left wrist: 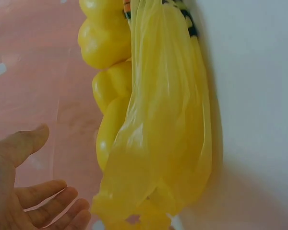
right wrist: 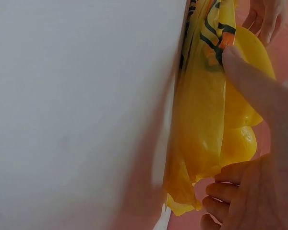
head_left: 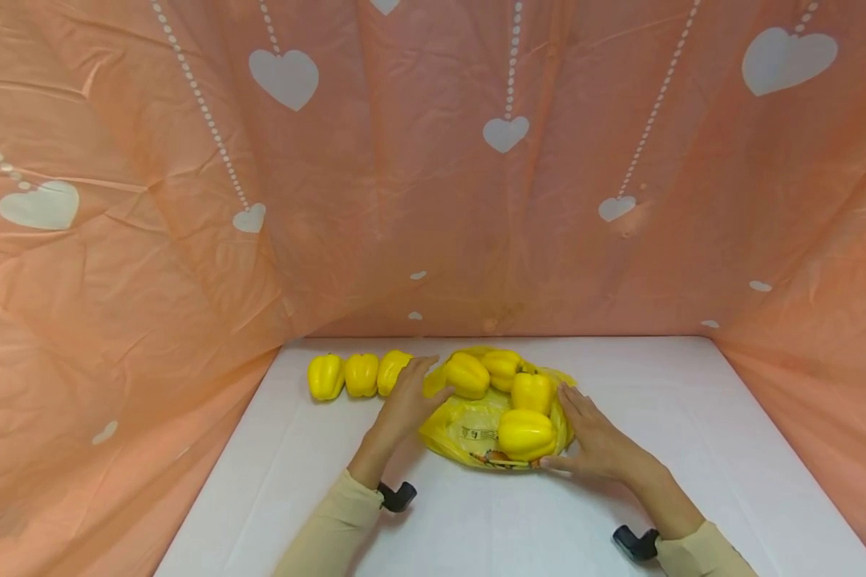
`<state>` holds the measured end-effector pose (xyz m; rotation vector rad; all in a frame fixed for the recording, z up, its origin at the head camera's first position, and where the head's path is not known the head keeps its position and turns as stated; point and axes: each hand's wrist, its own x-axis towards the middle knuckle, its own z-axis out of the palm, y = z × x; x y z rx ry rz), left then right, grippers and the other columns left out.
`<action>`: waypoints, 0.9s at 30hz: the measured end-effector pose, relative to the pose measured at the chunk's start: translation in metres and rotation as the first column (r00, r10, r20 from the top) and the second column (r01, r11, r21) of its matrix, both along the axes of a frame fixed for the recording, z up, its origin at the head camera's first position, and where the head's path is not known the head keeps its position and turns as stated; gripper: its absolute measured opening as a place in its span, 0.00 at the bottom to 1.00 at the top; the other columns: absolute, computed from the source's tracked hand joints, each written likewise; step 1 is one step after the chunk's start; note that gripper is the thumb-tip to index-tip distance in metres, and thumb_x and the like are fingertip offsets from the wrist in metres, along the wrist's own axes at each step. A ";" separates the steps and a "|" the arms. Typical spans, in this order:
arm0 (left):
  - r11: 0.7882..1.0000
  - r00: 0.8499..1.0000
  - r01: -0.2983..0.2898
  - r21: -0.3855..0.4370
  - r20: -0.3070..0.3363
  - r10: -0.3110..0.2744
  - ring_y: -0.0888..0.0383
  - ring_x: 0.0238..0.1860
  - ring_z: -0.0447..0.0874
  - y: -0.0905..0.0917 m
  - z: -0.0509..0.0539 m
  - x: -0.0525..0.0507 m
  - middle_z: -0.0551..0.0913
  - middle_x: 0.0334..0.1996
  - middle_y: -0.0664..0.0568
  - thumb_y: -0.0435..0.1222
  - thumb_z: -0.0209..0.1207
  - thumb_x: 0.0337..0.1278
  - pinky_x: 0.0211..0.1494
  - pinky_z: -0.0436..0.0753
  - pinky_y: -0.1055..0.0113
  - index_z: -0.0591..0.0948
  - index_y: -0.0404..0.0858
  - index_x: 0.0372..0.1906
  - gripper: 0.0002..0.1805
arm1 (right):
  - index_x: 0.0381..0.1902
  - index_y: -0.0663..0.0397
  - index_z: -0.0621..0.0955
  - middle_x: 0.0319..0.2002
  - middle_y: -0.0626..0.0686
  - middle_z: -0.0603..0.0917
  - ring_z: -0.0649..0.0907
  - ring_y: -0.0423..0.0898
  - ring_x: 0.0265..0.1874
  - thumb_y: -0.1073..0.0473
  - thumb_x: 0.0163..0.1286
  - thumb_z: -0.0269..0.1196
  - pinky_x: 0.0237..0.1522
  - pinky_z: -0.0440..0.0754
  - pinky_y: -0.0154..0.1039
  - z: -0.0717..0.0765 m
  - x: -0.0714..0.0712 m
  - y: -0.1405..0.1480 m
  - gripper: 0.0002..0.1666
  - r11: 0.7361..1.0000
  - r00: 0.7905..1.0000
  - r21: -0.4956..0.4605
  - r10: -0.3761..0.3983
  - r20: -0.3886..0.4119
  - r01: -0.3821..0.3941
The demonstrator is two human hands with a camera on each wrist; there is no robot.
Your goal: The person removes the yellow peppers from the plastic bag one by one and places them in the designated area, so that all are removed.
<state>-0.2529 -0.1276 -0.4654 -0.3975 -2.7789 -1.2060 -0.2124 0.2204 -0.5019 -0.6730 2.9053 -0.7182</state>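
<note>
A yellow plastic bag point(head_left: 447, 437) lies spread on the white table with several yellow bell peppers point(head_left: 527, 434) on it. My left hand point(head_left: 406, 401), fingers extended and thumb apart, is at the bag's left side; in the left wrist view the left hand point(left wrist: 33, 187) holds nothing, beside the bag point(left wrist: 158, 105). At the bag's right edge is my right hand point(head_left: 602, 445), its fingers extended. The right wrist view has the right hand's thumb point(right wrist: 252, 79) at the printed bag edge point(right wrist: 201, 120), fingers beside the bag's other end.
Several more yellow peppers point(head_left: 362, 375) stand in a row left of the bag, the nearest partly behind my left hand. A white-covered table point(head_left: 664, 385) extends around them. An orange sheet with white hearts point(head_left: 433, 200) hangs behind and at both sides.
</note>
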 end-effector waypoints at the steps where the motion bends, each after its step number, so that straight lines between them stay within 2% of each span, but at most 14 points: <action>1: 1.000 1.000 0.002 0.002 0.000 -0.002 0.34 0.76 0.68 0.002 -0.001 0.000 0.72 0.73 0.37 0.43 0.69 0.73 0.76 0.72 0.38 0.72 0.32 0.77 0.36 | 0.83 0.75 0.52 0.84 0.74 0.51 0.54 0.76 0.81 0.27 0.60 0.76 0.79 0.55 0.71 0.000 0.000 0.000 0.78 1.000 1.000 0.001 0.001 0.002 -0.001; 8: 0.999 1.000 0.019 0.028 0.024 -0.020 0.36 0.74 0.71 0.015 -0.005 -0.002 0.72 0.73 0.36 0.43 0.69 0.73 0.76 0.73 0.39 0.70 0.32 0.77 0.37 | 0.83 0.74 0.52 0.84 0.73 0.50 0.54 0.76 0.81 0.27 0.60 0.75 0.79 0.56 0.70 0.001 0.001 -0.001 0.78 1.000 1.000 0.009 -0.004 0.017 0.004; 14: 0.999 0.999 0.032 -0.001 -0.001 -0.032 0.35 0.73 0.71 0.024 -0.009 -0.008 0.72 0.72 0.33 0.42 0.69 0.72 0.76 0.73 0.40 0.69 0.29 0.78 0.38 | 0.83 0.74 0.52 0.84 0.73 0.50 0.54 0.76 0.81 0.27 0.60 0.76 0.79 0.56 0.71 0.001 0.001 -0.001 0.77 1.000 1.000 0.005 -0.006 0.020 0.006; 21: 0.997 1.000 0.000 -0.078 -0.019 -0.002 0.36 0.73 0.71 0.030 -0.016 -0.014 0.72 0.72 0.34 0.45 0.69 0.72 0.77 0.72 0.43 0.69 0.28 0.77 0.39 | 0.84 0.74 0.51 0.84 0.72 0.49 0.53 0.74 0.82 0.26 0.61 0.75 0.80 0.54 0.69 0.000 0.001 -0.001 0.78 1.000 1.000 0.007 -0.005 0.030 0.005; 27: 0.997 1.000 -0.019 -0.074 -0.022 0.017 0.36 0.72 0.71 0.033 -0.020 -0.017 0.73 0.70 0.33 0.44 0.70 0.71 0.77 0.72 0.43 0.69 0.28 0.77 0.39 | 0.84 0.74 0.52 0.84 0.72 0.50 0.54 0.75 0.81 0.27 0.60 0.75 0.80 0.55 0.69 0.000 0.001 0.000 0.77 1.000 1.000 0.016 -0.006 0.020 0.006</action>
